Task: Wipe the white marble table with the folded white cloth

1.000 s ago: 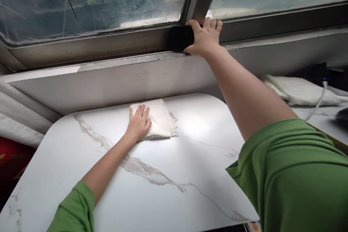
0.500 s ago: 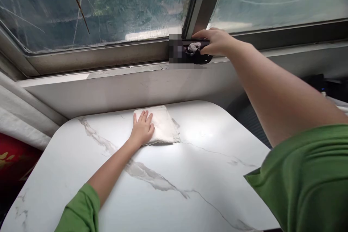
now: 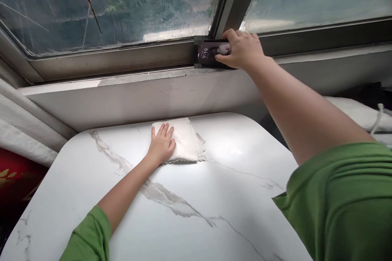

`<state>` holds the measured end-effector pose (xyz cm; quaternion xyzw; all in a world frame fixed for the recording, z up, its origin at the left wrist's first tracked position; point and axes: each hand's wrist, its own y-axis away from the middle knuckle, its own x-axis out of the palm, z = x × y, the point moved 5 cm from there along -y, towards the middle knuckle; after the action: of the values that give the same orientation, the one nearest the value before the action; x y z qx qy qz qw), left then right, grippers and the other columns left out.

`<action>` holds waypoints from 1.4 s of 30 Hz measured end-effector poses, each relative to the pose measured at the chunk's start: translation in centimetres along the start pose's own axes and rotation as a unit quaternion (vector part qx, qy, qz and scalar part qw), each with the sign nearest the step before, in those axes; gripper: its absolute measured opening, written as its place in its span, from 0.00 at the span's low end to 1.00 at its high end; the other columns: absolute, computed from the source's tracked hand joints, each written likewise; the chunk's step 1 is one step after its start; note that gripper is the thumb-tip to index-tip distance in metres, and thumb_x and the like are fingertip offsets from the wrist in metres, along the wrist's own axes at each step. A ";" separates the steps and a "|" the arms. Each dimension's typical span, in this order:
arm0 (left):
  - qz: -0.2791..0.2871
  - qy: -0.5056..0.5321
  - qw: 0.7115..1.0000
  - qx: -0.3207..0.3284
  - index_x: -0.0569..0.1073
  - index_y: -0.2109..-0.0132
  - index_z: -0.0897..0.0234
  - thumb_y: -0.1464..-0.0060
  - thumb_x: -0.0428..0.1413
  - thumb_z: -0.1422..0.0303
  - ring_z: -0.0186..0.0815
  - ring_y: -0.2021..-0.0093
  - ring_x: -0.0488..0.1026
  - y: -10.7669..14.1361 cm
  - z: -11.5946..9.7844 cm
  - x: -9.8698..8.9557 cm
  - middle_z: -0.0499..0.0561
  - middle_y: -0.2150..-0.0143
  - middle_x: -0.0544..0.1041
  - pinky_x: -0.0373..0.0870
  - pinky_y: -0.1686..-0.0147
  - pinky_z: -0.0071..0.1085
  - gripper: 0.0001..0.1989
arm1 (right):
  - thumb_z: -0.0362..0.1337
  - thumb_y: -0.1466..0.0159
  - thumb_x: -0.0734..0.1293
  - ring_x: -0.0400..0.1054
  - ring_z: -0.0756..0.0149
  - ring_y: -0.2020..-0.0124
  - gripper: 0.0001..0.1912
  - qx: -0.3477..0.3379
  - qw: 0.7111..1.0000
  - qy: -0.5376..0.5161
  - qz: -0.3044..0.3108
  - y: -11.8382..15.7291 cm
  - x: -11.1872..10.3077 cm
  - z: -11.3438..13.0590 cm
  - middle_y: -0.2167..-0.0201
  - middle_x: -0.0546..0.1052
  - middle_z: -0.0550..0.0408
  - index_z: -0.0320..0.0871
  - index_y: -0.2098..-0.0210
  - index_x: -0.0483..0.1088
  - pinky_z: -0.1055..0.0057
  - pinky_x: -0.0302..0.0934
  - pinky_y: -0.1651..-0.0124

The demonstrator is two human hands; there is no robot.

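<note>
My left hand (image 3: 162, 143) lies flat with fingers spread on a folded white cloth (image 3: 186, 140). The cloth rests near the far edge of a white marble-patterned table (image 3: 122, 220). Up at the window sill, my right hand (image 3: 243, 49) grips a dark smartphone (image 3: 208, 54) by its right end, the thumb across its face. The lit screen shows 9:19 and a pale picture, partly covered by my thumb. The phone's left end is blurred out by square blocks. It lies along the lower window frame (image 3: 122, 60).
Behind the table runs a narrow sill (image 3: 147, 76) below sliding window panes (image 3: 137, 4). A white curtain (image 3: 27, 118) hangs at the left, above a red item (image 3: 18, 175). White fabric (image 3: 352, 110) with a cord and dark things lie at the right.
The phone has turned so its screen shows more, and its display now reads 9:19. My right hand has closed further over its end. My left hand stays on the cloth.
</note>
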<state>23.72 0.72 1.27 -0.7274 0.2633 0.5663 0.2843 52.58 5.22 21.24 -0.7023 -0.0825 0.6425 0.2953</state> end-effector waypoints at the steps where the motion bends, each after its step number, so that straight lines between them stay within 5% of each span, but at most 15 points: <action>1: 0.000 0.001 1.000 0.000 0.59 0.34 0.70 0.36 0.41 0.68 0.42 0.30 0.47 0.0 0.0 0.0 0.60 0.30 0.54 0.36 0.33 0.53 0.25 | 0.47 0.34 0.62 0.60 0.49 0.43 0.31 -0.007 1.000 -0.005 0.007 -0.1 -0.1 -0.2 0.44 0.67 0.33 0.31 0.40 0.59 0.54 0.48 0.48; 9: 0.009 0.007 1.000 -0.005 0.58 0.34 0.70 0.36 0.41 0.68 0.42 0.30 0.46 0.0 0.0 -0.1 0.60 0.30 0.53 0.35 0.33 0.53 0.25 | 0.50 0.38 0.67 0.60 0.50 0.43 0.34 -0.008 1.000 -0.005 -0.018 -0.1 0.4 -0.8 0.45 0.68 0.35 0.34 0.42 0.58 0.56 0.49 0.47; 18: 0.015 0.004 1.000 -0.008 0.58 0.34 0.69 0.36 0.42 0.69 0.42 0.29 0.46 0.0 -0.1 -0.2 0.59 0.30 0.53 0.35 0.33 0.53 0.25 | 0.41 0.33 0.61 0.67 0.58 0.49 0.19 0.066 0.994 -0.061 -0.065 -0.7 0.1 -1.1 0.52 0.75 0.42 0.37 0.46 0.69 0.61 0.55 0.55; 30: 0.014 0.004 1.000 -0.006 0.58 0.34 0.70 0.36 0.42 0.69 0.42 0.29 0.46 -0.1 -0.1 -0.1 0.60 0.30 0.53 0.35 0.33 0.53 0.25 | 0.60 0.50 0.65 0.66 0.59 0.48 0.43 -0.015 0.997 -0.029 -0.075 -2.2 2.1 -3.5 0.49 0.74 0.40 0.32 0.47 0.67 0.60 0.55 0.55; 36: 0.012 0.007 1.000 -0.005 0.58 0.34 0.70 0.36 0.42 0.69 0.42 0.30 0.46 -0.1 -0.1 -0.1 0.60 0.30 0.53 0.35 0.33 0.53 0.25 | 0.46 0.43 0.71 0.68 0.59 0.50 0.27 0.066 0.991 -0.072 -0.092 -1.8 1.5 -2.8 0.54 0.78 0.44 0.35 0.49 0.71 0.58 0.55 0.55; 42: 0.007 0.004 1.000 -0.003 0.58 0.34 0.70 0.36 0.42 0.69 0.42 0.30 0.47 0.0 -0.1 -0.1 0.60 0.30 0.54 0.35 0.33 0.53 0.25 | 0.48 0.40 0.64 0.71 0.67 0.54 0.25 0.055 0.975 -0.157 -0.144 -2.0 1.6 -3.8 0.57 0.80 0.48 0.34 0.54 0.76 0.66 0.57 0.59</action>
<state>23.75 0.66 1.40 -0.7286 0.2679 0.5661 0.2772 56.93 6.46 20.85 -0.5561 -0.1928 0.6987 0.4066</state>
